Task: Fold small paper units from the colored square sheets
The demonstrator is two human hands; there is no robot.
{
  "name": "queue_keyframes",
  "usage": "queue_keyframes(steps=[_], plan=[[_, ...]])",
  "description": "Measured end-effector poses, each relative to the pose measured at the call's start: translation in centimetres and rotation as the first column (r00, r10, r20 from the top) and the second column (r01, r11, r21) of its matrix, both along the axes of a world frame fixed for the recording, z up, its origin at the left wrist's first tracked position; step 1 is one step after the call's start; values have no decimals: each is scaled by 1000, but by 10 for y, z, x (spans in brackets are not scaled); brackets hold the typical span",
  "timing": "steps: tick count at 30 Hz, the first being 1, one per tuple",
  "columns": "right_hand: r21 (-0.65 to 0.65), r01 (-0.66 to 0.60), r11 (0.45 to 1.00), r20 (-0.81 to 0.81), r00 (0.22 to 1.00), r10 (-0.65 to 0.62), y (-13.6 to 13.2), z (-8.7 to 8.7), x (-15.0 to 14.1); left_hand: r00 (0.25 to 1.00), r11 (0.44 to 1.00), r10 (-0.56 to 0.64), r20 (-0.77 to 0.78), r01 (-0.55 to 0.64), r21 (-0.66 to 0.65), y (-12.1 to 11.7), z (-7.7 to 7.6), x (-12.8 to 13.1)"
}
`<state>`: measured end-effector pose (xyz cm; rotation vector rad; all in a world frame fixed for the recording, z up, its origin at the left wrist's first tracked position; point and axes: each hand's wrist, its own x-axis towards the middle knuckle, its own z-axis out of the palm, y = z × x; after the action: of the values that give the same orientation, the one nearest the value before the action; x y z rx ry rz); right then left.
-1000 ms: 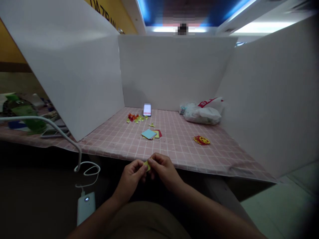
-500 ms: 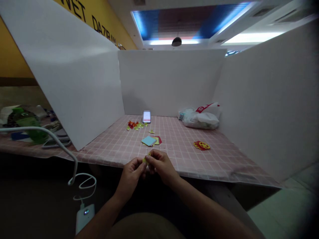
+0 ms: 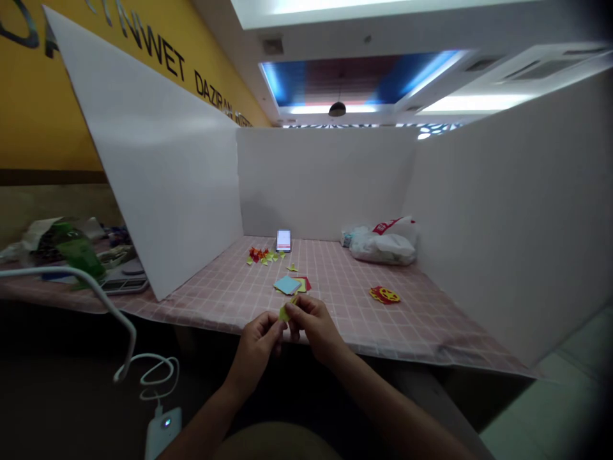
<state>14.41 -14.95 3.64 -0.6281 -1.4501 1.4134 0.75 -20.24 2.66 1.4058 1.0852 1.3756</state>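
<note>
Between both hands, at the table's front edge, is a small yellow piece of folded paper. My left hand pinches its lower left side with thumb and fingers. On its right side, my right hand is closed on the same paper, hiding part of it. Just beyond the hands lies a stack of square paper sheets, light blue on top with yellow and red corners showing. A small yellow folded paper piece sits behind the stack. Farther back is a cluster of red, orange and yellow folded pieces.
A phone with a lit screen stands at the back. Red and yellow cut-out discs lie to the right, with a plastic bag behind them. White panels enclose the table. At lower left, a white cable runs to a power bank.
The camera view has tilted upward, so the table sits lower in the picture. More of the yellow paper shows between the fingers; both hands still hold it.
</note>
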Motion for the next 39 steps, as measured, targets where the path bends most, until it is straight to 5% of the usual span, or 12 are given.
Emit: queue_keyframes(steps=[17,25,39], plan=[[-5,36,999,-56,998,-37,-19,24,16,998,997,-55,29,53,59,-8,17,9],[-88,-51,995,-72,996,44,-29,22,10,973,997,-80,214,80,8,-21,8,10],[-82,-35,996,-20,999,34,-34,19,6,991,999,5,134,-11,44,-22,-1,9]])
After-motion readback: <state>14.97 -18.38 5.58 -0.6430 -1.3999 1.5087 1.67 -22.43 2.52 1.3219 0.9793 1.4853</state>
